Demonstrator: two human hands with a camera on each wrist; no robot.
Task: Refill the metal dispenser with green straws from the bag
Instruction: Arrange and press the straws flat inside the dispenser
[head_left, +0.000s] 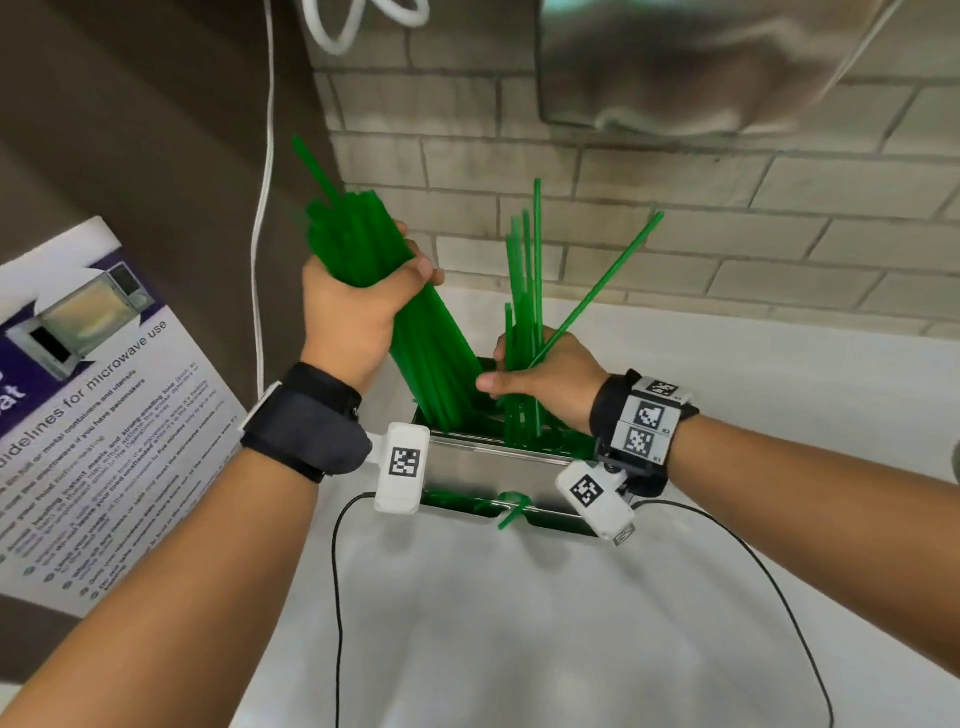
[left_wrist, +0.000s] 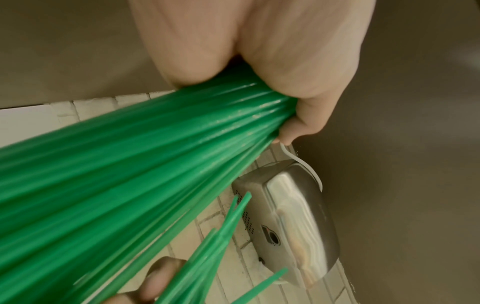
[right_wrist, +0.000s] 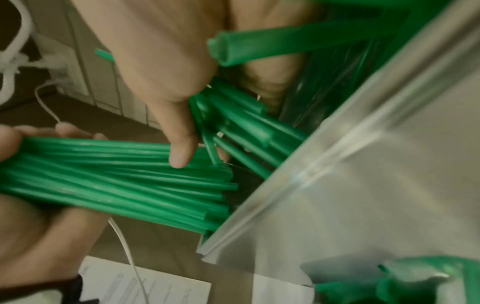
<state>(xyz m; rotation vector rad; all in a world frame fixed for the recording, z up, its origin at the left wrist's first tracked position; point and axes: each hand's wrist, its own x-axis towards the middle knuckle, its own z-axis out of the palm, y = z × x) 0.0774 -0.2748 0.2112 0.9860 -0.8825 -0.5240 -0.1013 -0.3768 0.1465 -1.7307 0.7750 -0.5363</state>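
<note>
My left hand (head_left: 358, 306) grips a thick bundle of green straws (head_left: 426, 338) around its upper half. The bundle leans right, its lower ends inside the open top of the metal dispenser (head_left: 483, 467). In the left wrist view the left hand (left_wrist: 272, 61) wraps the bundle (left_wrist: 130, 164). My right hand (head_left: 550, 379) sits at the dispenser's top and holds several loose straws (head_left: 524, 270) that stand upright and fan out. The right wrist view shows the right hand (right_wrist: 161, 72), thumb out, against those straws (right_wrist: 246, 127), next to the bundle (right_wrist: 116, 181) and the dispenser wall (right_wrist: 363, 185). No bag is in view.
The dispenser stands on a white counter (head_left: 519, 623) against a brick wall. One straw (head_left: 511, 512) pokes from its front slot. A microwave poster (head_left: 93, 415) lies left, a white cable (head_left: 265, 208) hangs behind it, and a metal wall unit (head_left: 701, 62) hangs above.
</note>
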